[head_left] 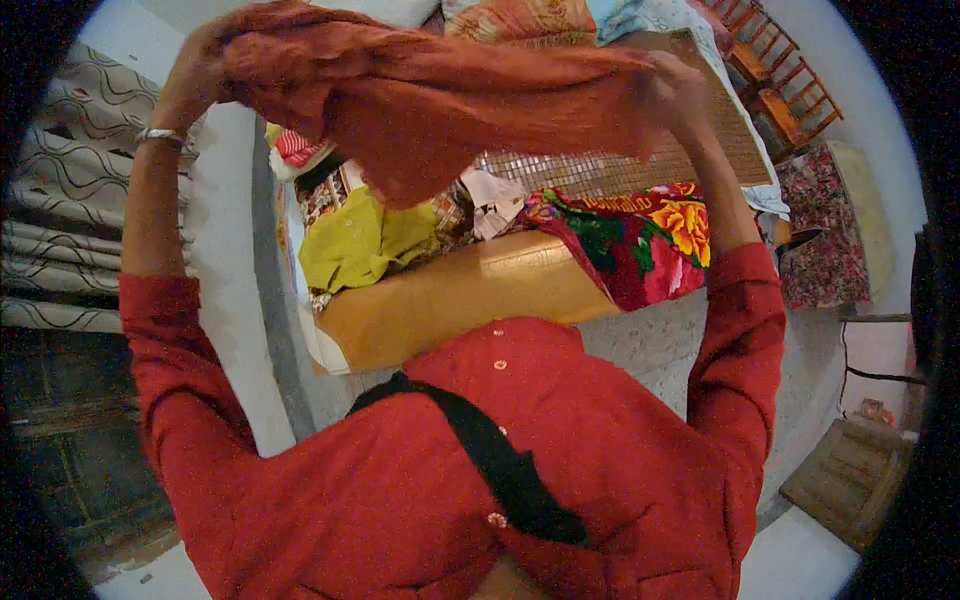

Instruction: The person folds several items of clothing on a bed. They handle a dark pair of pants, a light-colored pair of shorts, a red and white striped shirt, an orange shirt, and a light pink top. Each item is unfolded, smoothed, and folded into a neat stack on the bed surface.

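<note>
A rust-red cloth is stretched in the air between my raised hands; it could be a garment or a scarf, its kind does not show. My left hand grips one end at the upper left, with a bangle on the wrist. At the upper right, my right hand, blurred by motion, is closed on the other end. The cloth sags lowest left of its middle and hides part of the bed behind it. Below it lie a crumpled yellow-green garment and a pale pink garment.
The bed has a brown slatted mat and a tan front edge. A red floral blanket lies at its right front, pillows at the far end. Patterned curtains hang left; a wooden rack stands far right.
</note>
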### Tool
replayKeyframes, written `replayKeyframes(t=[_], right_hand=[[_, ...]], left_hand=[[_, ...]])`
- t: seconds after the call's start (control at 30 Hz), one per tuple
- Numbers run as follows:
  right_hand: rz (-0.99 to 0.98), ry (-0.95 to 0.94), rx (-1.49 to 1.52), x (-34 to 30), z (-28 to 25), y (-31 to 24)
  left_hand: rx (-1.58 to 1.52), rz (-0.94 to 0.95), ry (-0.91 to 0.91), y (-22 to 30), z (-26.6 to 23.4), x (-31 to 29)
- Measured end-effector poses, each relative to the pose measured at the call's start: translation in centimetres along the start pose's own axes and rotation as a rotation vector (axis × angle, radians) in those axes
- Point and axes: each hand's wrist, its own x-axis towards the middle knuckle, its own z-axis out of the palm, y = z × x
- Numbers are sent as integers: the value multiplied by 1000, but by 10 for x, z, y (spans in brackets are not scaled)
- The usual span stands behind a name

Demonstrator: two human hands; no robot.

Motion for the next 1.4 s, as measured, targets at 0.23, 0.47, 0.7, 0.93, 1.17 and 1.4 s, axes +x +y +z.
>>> replayKeyframes(t=[0.23,0.47,0.7,0.93,1.17,1.4], right_hand=[[386,-109,236,-9,-37,15],[437,-120,472,-10,-40,12],[471,-179,500,-19,-32,11],[538,-131,575,-21,-32,-15],[533,18,573,-42,-54,-16],[630,199,302,-84,-129,11]], left_hand=[[-170,-56,28,-14,-1,12],[-257,-36,-19,-12,-9,11],[-243,160,-135,30,12,5],[-92,-89,68,-17,-23,-5],[-242,-162,28,9,-14,18],[-224,365,-194,86,84,82]])
